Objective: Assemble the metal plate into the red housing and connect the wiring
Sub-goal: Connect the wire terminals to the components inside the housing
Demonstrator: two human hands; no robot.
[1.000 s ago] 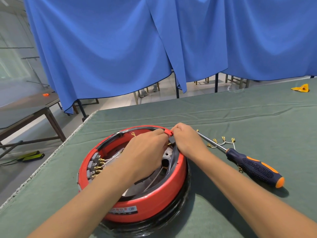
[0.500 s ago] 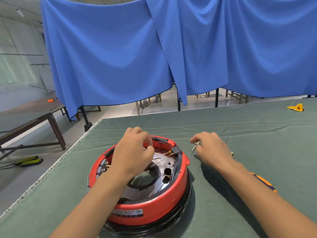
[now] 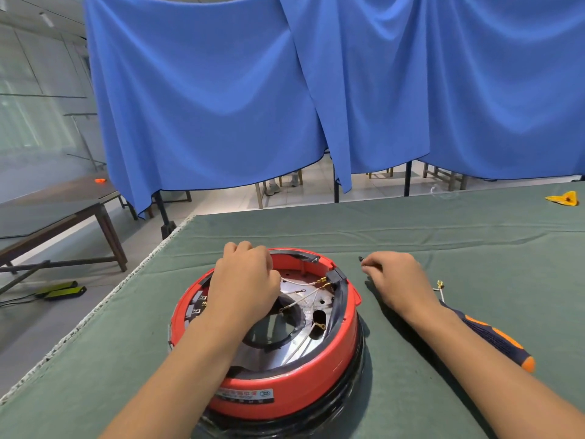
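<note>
Green table (image 3: 411, 229): one red housing (image 3: 285, 394), two hands.

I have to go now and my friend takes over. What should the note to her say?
Left hand: over the red housing, pinching a white wire.
Right hand: on the green cloth beside the housing, pinching a small dark part.
Screwdriver: on the cloth under the right forearm.
Done: metal plate sits in the housing.
Left: several wire ends look loose; connect them.
</note>
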